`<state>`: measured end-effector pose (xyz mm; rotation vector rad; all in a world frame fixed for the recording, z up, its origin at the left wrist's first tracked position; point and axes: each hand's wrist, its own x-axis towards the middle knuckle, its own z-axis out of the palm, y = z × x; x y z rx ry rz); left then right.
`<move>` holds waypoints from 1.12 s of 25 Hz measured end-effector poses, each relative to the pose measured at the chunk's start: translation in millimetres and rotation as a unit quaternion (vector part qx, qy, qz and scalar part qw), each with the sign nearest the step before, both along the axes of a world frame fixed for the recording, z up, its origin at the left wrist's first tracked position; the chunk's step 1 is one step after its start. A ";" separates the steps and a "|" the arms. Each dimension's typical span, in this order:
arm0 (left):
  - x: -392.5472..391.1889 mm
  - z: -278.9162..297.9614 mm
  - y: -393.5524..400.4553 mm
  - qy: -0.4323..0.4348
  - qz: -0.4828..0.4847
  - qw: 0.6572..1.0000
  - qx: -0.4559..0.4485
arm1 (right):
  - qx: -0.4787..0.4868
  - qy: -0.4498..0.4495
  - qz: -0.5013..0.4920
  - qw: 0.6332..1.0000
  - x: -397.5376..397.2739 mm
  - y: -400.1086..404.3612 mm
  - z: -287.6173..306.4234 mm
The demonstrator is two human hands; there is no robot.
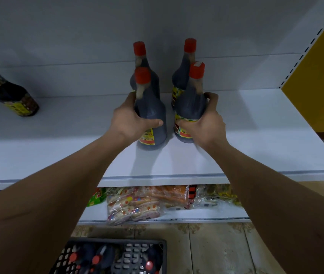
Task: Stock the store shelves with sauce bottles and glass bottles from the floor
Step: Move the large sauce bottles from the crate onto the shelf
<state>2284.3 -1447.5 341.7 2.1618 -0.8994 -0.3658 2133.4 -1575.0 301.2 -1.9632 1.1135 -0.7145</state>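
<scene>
Four dark sauce bottles with red caps stand on the white shelf point(256, 135). My left hand point(131, 121) grips the front left sauce bottle point(153, 113) around its body. My right hand point(204, 123) grips the front right sauce bottle point(191, 103) the same way. Both held bottles stand upright with their bases on the shelf. Directly behind them stand the back left bottle point(140, 56) and the back right bottle point(185, 70). A black crate point(117, 258) on the floor holds more red-capped bottles.
Another dark sauce bottle point(12, 93) stands at the far left of the shelf. Snack packets point(137, 204) lie on the lower shelf. A yellow side panel point(319, 76) bounds the shelf on the right. Tiled floor point(216, 250) shows below.
</scene>
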 end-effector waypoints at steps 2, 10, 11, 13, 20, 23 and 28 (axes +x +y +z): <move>1.2 -1.5 0.8 -0.012 -0.008 1.000 0.007 | -0.004 -0.001 0.004 1.000 3.3 0.2 1.1; 10.9 -6.6 3.6 -0.025 0.003 1.000 0.013 | -0.013 0.014 0.010 1.000 -6.0 12.7 5.8; 11.5 -6.9 3.0 -0.030 0.004 0.999 0.017 | -0.013 0.013 0.006 1.000 -5.7 13.9 6.2; 13.7 -7.7 1.9 -0.036 0.008 0.999 0.021 | -0.018 0.009 -0.002 1.000 -4.7 15.0 5.8; 17.5 -18.8 4.6 0.025 -0.003 0.999 -0.021 | -0.025 0.020 -0.024 0.999 -1.3 16.3 -0.3; 19.7 -16.9 5.3 0.043 -0.017 0.999 -0.023 | -0.020 0.021 -0.031 0.999 1.8 18.7 -0.8; 18.2 -18.7 6.4 0.036 -0.010 0.999 -0.036 | -0.009 0.028 -0.029 0.999 3.5 17.1 2.1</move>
